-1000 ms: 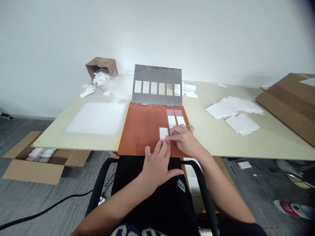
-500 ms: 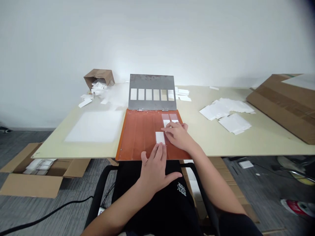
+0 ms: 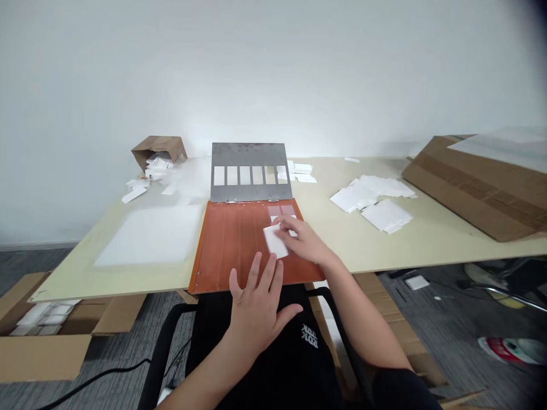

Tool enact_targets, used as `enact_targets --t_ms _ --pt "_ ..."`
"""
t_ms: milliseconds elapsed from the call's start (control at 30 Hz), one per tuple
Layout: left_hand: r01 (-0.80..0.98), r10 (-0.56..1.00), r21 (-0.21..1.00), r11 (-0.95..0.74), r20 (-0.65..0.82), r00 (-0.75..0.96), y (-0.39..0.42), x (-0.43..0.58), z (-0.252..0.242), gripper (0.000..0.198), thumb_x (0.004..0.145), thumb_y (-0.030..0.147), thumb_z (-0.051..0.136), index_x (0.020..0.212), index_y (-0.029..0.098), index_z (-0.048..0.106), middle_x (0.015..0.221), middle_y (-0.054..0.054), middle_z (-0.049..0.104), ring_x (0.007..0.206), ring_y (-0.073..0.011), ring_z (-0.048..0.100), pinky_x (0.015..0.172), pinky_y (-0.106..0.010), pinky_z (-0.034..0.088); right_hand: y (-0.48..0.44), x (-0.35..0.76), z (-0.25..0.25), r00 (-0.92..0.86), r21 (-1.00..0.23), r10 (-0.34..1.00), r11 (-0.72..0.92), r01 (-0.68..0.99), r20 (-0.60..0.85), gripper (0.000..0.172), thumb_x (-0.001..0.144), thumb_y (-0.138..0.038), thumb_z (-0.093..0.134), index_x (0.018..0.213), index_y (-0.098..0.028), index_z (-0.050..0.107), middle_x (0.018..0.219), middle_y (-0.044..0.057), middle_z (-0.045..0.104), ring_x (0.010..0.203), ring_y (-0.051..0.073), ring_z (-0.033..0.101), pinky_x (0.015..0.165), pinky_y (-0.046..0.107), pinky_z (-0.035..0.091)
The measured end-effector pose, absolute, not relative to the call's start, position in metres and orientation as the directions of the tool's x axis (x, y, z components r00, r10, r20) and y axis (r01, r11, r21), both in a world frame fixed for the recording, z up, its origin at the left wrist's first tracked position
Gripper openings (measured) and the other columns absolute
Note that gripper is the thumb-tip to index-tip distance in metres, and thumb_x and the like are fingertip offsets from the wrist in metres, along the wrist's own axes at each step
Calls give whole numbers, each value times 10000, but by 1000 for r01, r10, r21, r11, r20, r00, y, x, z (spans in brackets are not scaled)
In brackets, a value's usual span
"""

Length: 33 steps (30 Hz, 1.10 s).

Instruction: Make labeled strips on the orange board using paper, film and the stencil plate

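Note:
An orange slotted board (image 3: pixel 233 242) lies at the table's near edge, with a grey metal lid (image 3: pixel 249 155) with several windows standing upright behind it. My right hand (image 3: pixel 304 241) pinches a small white card (image 3: pixel 274 240), tilted just above the board's right side. Two more white cards lie in the board's rightmost slots, partly hidden by that hand. My left hand (image 3: pixel 255 300) hovers at the board's near edge, fingers spread, holding nothing.
A translucent sheet (image 3: pixel 151 232) lies left of the board. White cards (image 3: pixel 376 199) are piled to the right, beside a flat cardboard box (image 3: pixel 482 182). A tipped brown box (image 3: pixel 159 148) spills cards at the back left. An open carton (image 3: pixel 47 336) sits on the floor.
My right hand has lifted the white card off the board and tilted it. My left hand has drawn back from the card and spread its fingers. The view has shifted down.

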<state>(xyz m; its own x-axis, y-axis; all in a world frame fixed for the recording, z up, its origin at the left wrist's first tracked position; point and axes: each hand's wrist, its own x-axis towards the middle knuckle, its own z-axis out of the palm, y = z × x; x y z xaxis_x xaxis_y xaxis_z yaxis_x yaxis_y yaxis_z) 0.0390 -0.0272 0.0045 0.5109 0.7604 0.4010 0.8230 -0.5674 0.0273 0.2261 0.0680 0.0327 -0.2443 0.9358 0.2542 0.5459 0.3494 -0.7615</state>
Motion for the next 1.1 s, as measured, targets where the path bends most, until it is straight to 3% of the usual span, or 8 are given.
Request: enact_targets --t_ms 133,200,300,500,600,800,933,1100 --pt "800 717 28 -599 463 521 -29 39 10 672 922 687 345 1405 261 536 1473 -89 520 1394 -360 393 1097 -603 158 75 298 38 68 -700 904 277 659 422 354 929 -406 448 1150 -226 656 1055 76 706 888 212 627 793 365 461" --pt "798 723 41 -602 454 521 -28 39 11 660 923 683 350 1394 265 548 1467 -86 527 1390 -364 398 1094 -611 159 75 347 34 280 -614 880 18 789 385 385 884 -396 500 1195 -235 658 966 80 722 820 226 626 845 433 425" --pt "795 743 64 -603 409 530 -26 40 11 634 943 651 340 1388 255 556 1461 -96 532 1390 -375 397 1083 -642 173 72 415 21 568 -546 767 -350 761 300 377 815 -396 581 1148 -241 669 944 91 730 833 254 615 872 505 357" --pt "808 778 99 -581 362 514 -14 47 12 575 948 594 403 1368 243 582 1401 -131 589 1383 -417 394 1067 -701 201 70 465 -1 644 -358 668 -537 764 372 308 810 -386 580 1028 -208 705 1105 158 700 1008 336 545 868 542 249" --pt "815 792 123 -566 356 496 -7 51 13 563 954 586 399 1343 234 604 1377 -132 609 1380 -413 399 1070 -713 190 75 438 1 532 -330 685 -418 847 498 331 848 -381 546 1076 -194 697 1190 167 671 1069 344 537 867 497 257" --pt "810 794 118 -574 324 515 3 60 13 512 965 555 405 1299 242 637 1314 -123 655 1359 -395 422 1069 -683 218 81 328 17 -165 -374 888 341 863 429 233 941 -347 518 987 -257 728 1102 56 724 1030 236 606 857 392 294" --pt "806 791 96 -583 291 538 6 65 13 513 962 559 408 1301 242 625 1286 -122 659 1295 -372 463 1014 -609 312 86 276 21 -366 -304 860 477 825 356 299 945 -204 455 1001 -287 737 1143 26 726 1059 227 588 843 401 246" --pt "798 790 91 -595 250 560 9 68 15 542 956 588 392 1263 211 632 1203 -125 657 1134 -331 515 911 -528 366 93 260 16 -411 -220 875 467 857 256 396 870 -86 424 950 -273 764 1119 40 733 1020 234 558 849 431 228"
